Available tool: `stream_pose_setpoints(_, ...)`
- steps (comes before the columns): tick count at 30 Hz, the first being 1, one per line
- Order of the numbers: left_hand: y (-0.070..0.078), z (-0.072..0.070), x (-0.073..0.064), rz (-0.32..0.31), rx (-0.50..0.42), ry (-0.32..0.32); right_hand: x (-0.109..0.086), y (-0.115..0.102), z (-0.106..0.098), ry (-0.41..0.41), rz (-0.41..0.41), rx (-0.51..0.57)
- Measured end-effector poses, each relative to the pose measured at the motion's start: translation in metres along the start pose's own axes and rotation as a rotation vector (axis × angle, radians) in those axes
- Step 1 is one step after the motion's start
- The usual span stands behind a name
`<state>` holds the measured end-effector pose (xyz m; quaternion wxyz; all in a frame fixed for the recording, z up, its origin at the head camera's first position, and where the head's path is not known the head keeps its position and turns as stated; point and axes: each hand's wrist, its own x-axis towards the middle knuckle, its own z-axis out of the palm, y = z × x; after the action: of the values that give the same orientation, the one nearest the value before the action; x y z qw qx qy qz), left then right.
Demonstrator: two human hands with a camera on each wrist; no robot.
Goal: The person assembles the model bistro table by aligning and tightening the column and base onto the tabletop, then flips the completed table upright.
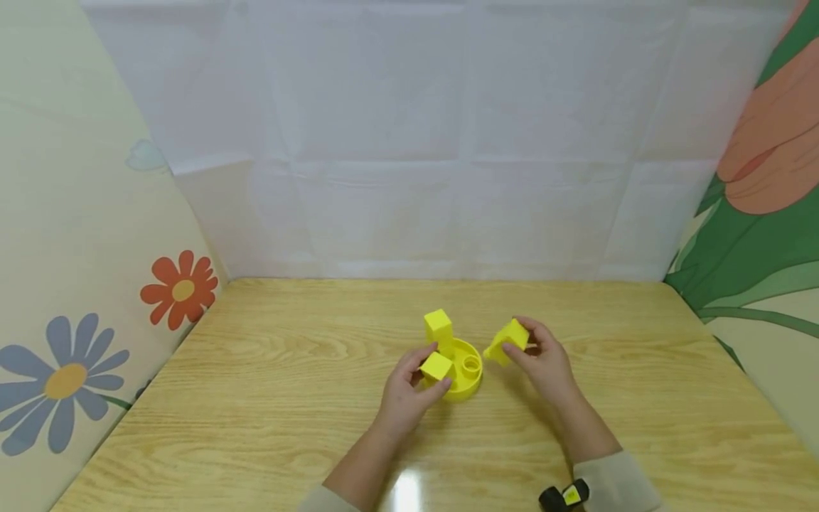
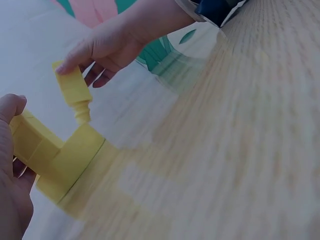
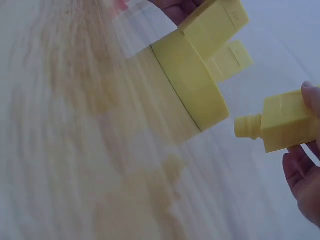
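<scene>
A round, shallow yellow base (image 1: 462, 392) sits on the wooden table, with yellow block-shaped pieces standing in it. My left hand (image 1: 404, 391) grips the near block (image 1: 437, 365) between thumb and fingers. Behind it rises a second upright block (image 1: 438, 328), untouched. On the base's right side a ring-shaped socket (image 1: 471, 363) shows. To the right, above the table, my right hand (image 1: 552, 364) pinches a loose yellow rectangular piece (image 3: 285, 122). Its ridged round neck (image 3: 247, 126) points toward the base, apart from it. Inside the base, the lower ends of the blocks are hidden.
The light wood table (image 1: 269, 398) runs back to a white cloth (image 1: 384, 142). Flower-patterned panels flank it, one on the left (image 1: 77, 235) and one on the right (image 1: 768, 235). A black band (image 1: 563, 496) lies by my right sleeve.
</scene>
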<state>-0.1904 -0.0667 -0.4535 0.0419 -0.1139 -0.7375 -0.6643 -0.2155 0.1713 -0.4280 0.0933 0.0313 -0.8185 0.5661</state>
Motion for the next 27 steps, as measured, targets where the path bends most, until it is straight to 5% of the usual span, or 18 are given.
stream_pose_setpoints(14, 0.002, -0.003, 0.001, -0.016, -0.115, -0.038, -0.006, -0.016, 0.014, -0.069, -0.146, -0.024)
stream_pose_setpoints(27, 0.001, -0.007, 0.002, -0.057, -0.124, -0.049, -0.011, -0.02, 0.025, -0.13, -0.101, -0.037)
